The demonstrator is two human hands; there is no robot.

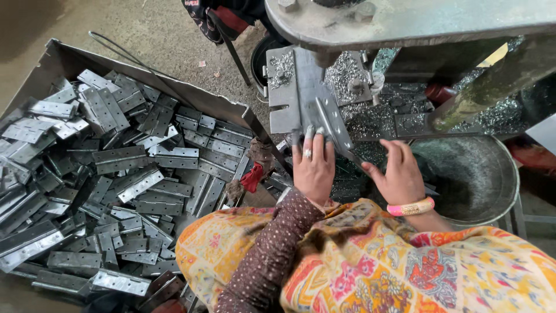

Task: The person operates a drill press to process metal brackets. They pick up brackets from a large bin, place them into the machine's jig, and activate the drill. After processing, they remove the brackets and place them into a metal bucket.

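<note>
Left hand (313,167) fingers flat on hinge plate (330,122); right hand (398,174) open, empty; hinge tray (63,61) on concrete floor (145,29); press table (405,20) above.

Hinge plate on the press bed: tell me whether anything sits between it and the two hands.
Nothing visible does. The left hand already has its fingertips on the hinge plate; the right hand is just beside it, over loose metal shavings.

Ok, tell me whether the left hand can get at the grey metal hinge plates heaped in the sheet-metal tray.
Probably yes: the left hand is beside the tray, and the hinge plates lie uncovered.
</note>
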